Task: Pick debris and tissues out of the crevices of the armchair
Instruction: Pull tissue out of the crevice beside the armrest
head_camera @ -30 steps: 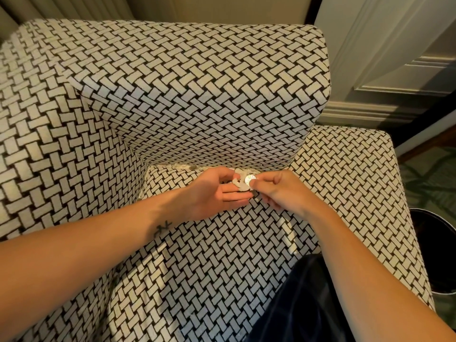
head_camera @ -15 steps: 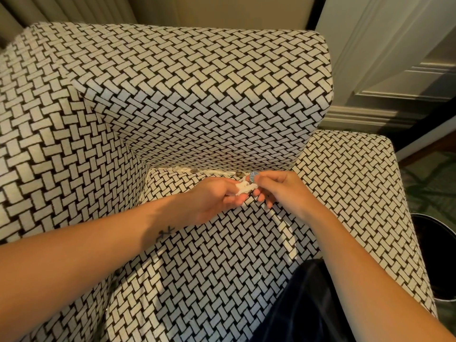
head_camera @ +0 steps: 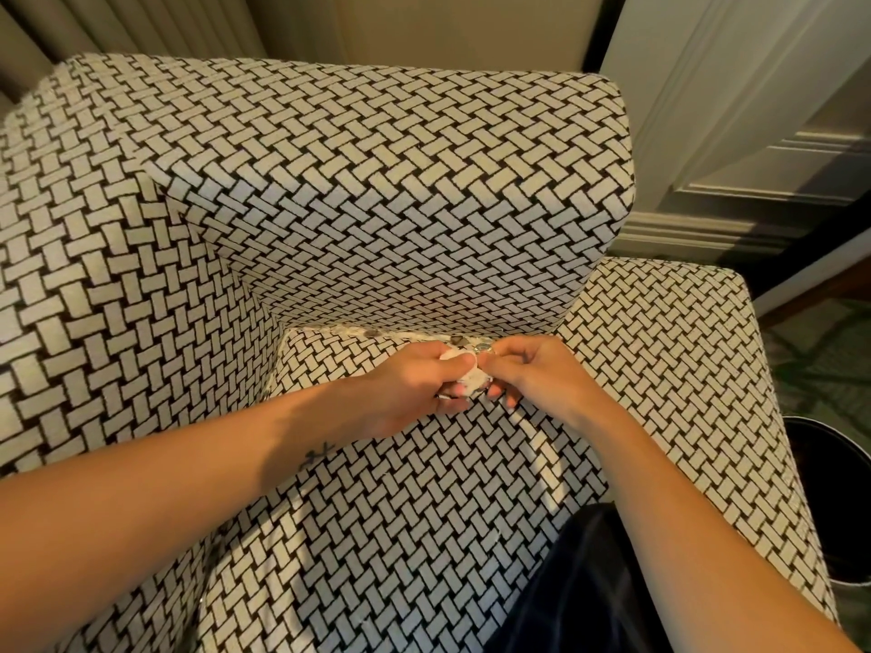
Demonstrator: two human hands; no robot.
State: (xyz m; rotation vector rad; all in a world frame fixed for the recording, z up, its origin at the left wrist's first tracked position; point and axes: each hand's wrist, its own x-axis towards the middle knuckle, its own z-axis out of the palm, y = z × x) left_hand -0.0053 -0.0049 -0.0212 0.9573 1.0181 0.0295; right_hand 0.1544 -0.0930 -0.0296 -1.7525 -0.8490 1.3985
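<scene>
- Your left hand (head_camera: 414,393) sits just left of the frame centre, over the rear of the seat cushion (head_camera: 424,511)
- Its fingers are curled round a crumpled white tissue wad (head_camera: 464,377); the thumb lies across the top of the wad
- Your right hand (head_camera: 537,374) meets the left from the right side, and the two hands touch at the wad
- The right thumb and forefinger are closed narrow and pinch the right edge of the wad; the other fingers are curled loosely below
- You cannot tell from this view whether a separate small piece is also inside that pinch
- The wad is clear of the cushion, just in front of the crevice (head_camera: 405,336) where the cushion meets the backrest (head_camera: 377,181)
- Debris (head_camera: 372,333) lies along that crevice as pale scraps and small dark round pieces, running from left of centre up to your fingertips
- The armchair (head_camera: 118,275) is covered in a black-and-cream basket-weave pattern and fills most of the frame
- A small dark tattoo (head_camera: 318,454) marks the left wrist
- A dark garment (head_camera: 579,582) covers the seat front at lower right
- A dark round bin (head_camera: 829,501) stands at the right edge, beside the armrest (head_camera: 683,369)
- A white panelled door (head_camera: 754,110) is at upper right, and a curtain (head_camera: 118,25) hangs at upper left
</scene>
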